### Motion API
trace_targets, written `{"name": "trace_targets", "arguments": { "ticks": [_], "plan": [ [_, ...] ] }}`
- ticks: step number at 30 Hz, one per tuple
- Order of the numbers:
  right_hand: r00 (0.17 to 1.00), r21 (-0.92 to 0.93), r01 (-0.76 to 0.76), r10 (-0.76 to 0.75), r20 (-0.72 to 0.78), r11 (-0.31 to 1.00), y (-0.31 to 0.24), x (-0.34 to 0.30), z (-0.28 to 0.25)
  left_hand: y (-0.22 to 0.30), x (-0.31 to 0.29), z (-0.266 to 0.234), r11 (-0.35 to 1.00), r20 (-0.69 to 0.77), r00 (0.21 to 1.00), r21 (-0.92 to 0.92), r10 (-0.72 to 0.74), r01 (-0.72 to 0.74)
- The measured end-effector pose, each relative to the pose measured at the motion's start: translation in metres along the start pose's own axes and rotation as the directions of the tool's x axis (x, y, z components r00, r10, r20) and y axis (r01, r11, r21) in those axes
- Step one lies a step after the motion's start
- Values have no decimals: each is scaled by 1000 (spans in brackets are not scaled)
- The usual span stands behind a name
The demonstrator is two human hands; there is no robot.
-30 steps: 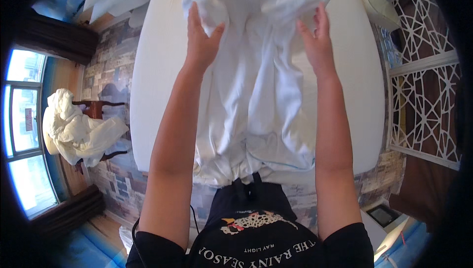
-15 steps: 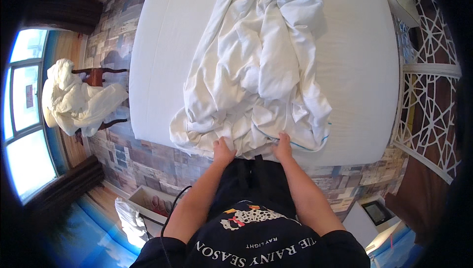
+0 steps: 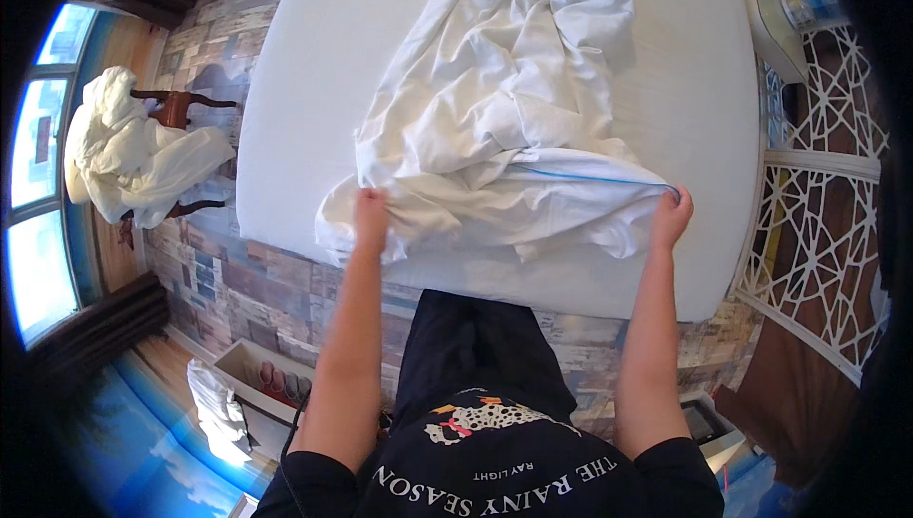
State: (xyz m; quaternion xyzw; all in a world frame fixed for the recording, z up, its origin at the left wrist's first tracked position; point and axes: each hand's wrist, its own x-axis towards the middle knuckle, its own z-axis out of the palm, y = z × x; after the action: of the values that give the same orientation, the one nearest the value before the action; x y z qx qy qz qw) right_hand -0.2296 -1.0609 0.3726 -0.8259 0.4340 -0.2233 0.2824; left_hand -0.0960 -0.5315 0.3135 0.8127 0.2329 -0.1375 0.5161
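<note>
Currently gripping the white cloth (image 3: 514,109) at its near end, on top of the bed (image 3: 685,90). Clenching the right hand (image 3: 672,216) around the right corner, at the end of a thin blue edging (image 3: 590,176). Clenching the left hand (image 3: 371,214) on the near left part, well apart from the right, with the fingers too blurred for detail. Lying between both hands and running away from them to the upper limit of view; bunching also just left of the left hand. Showing soft, matte fabric in deep, irregular creases and rounded folds, against the smooth, pale bed. Extending both bare forearms (image 3: 647,328) forward, roughly parallel, on either side of the dark trousers (image 3: 475,342).
</note>
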Motion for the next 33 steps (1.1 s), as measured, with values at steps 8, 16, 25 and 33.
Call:
{"name": "trace_targets", "arguments": {
  "ticks": [8,16,25,33],
  "plan": [
    [540,-188,-105,215,814,976,-12,-179,92,24,-10,-39,803,-106,990,-595,-96,14],
    [830,-356,319,-77,553,878,-6,-246,115,-22,-116,35,926,-384,910,378,156,1],
    [820,229,-540,444,360,810,79,-140,-74,-14,-53,69,468,337,732,-596,-592,653],
    [958,-119,-286,282,-55,951,115,-171,-49,15,-55,56,513,429,795,-609,-429,605]
  ]
}}
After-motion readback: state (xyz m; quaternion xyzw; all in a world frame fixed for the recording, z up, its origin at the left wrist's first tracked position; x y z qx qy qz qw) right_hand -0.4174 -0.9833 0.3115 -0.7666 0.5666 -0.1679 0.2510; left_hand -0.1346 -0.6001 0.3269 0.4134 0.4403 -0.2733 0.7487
